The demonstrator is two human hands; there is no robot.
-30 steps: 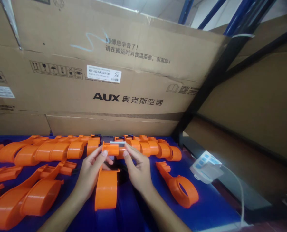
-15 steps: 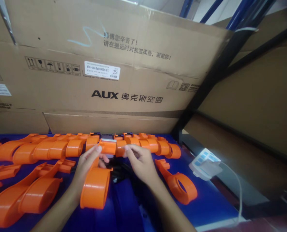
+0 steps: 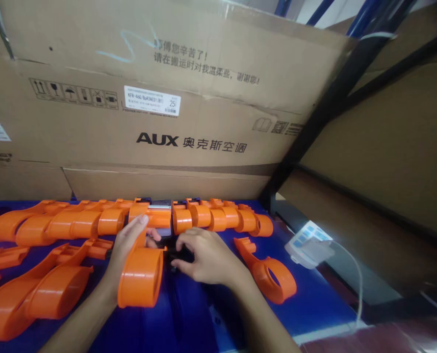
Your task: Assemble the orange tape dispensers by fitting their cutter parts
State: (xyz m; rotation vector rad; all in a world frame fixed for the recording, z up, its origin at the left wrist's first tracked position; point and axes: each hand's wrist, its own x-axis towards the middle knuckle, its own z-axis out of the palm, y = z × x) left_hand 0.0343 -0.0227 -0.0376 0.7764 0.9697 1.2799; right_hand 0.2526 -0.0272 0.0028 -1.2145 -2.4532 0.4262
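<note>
My left hand [image 3: 126,245] is wrapped round an orange plastic tape dispenser [image 3: 140,279]. Its wide ring hangs toward me, and the far end carries a pale toothed strip. Just to the right, my right hand [image 3: 205,255] reaches over some small black parts [image 3: 174,255], thumb and forefinger apart. Nothing shows between those fingers, though the other fingertips are partly hidden. What the black parts are is too dark to tell. Behind the held dispenser lies a dark, flat-screened object [image 3: 166,231], partly covered.
Several more orange dispensers [image 3: 60,226] line the back of the blue surface [image 3: 314,314], with others at the left. A single dispenser [image 3: 277,279] lies at the right. Beside it are a white power strip [image 3: 308,245] and cable. A cardboard box [image 3: 203,181] stands behind.
My right hand has left the far end of the dispenser and dropped toward me over the black parts. My left hand keeps hold of the dispenser.
</note>
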